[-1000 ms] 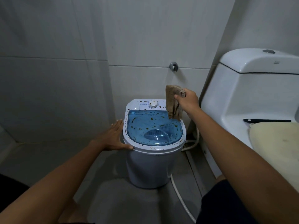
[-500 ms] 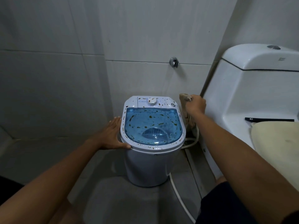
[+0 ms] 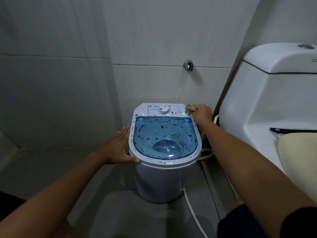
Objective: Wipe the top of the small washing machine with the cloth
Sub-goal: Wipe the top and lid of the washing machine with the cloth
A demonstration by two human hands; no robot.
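Washing machine (image 3: 164, 152) stands on the bathroom floor (image 3: 120, 217) in the corner by the tiled wall, with a toilet (image 3: 257, 109) just to its right. Its blue lid (image 3: 165, 138) and white rim are spattered with brown specks, and none looks wiped yet. The right hand (image 3: 202, 112) has its fingers (image 3: 194, 108) curled closed around a bunched tan cloth (image 3: 189, 106), pressed at the back right corner of the top. The left hand (image 3: 118, 148) lies flat and open against the left side, holding nothing, bracing the tub. The cloth is wadded small, so I judge it may smear the specks or push them off onto the floor. A sweep across the back panel could snag the dial (image 3: 163, 109). A hard push could shift the light machine against its hose (image 3: 195, 212).
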